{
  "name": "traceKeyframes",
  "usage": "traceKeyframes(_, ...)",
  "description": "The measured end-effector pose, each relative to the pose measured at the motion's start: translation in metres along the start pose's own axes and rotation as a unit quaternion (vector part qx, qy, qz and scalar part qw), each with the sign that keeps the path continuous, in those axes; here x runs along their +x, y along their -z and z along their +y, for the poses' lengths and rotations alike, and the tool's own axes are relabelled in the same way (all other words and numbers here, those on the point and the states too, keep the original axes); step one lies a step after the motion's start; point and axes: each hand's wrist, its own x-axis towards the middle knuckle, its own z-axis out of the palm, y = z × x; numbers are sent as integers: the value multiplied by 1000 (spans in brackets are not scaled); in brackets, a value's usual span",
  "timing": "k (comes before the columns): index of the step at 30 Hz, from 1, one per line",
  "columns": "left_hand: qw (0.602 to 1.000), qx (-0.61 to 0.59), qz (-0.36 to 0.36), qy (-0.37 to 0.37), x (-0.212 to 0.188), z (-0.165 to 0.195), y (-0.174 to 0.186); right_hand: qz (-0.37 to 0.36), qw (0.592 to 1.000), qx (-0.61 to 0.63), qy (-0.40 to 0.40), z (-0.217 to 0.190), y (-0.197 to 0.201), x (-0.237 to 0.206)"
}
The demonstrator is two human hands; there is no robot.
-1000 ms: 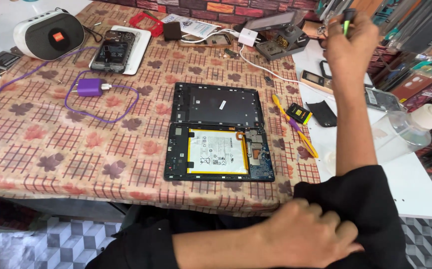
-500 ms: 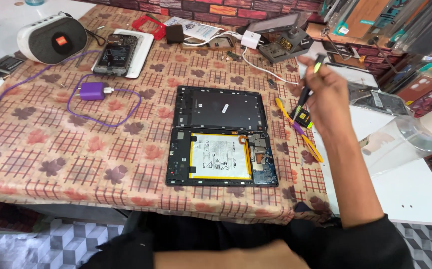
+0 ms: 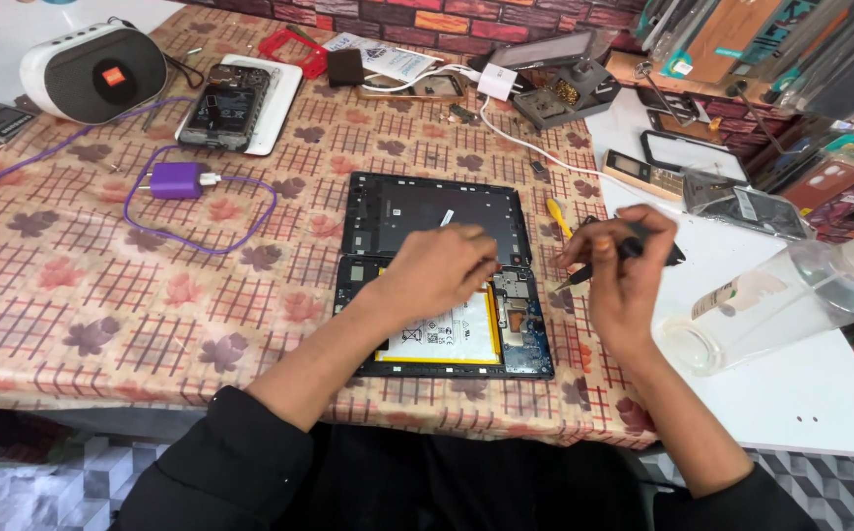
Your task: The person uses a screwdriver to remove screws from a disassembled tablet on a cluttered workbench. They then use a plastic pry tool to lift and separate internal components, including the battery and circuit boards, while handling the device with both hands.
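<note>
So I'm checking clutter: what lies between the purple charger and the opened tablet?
Only bare tablecloth between charger and tablet, crossed by the purple cable; head view.

Black sleeves pushed up to the elbows (both arms), forearms bare, black clothing below.

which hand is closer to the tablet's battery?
Left. The left hand rests over the opened tablet, right above the battery. The right hand is off the tablet's right edge, holding a dark tool.
</note>
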Motion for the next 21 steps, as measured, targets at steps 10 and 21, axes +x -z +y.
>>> traceKeyframes(10,997,-10,-15,-77,-4,3,-8,-82,946,-315,5,-2,-3,6)
traceKeyframes(21,997,-15,-2,-80,3,1,-9,15,995,-77,-67,-19,4,5)
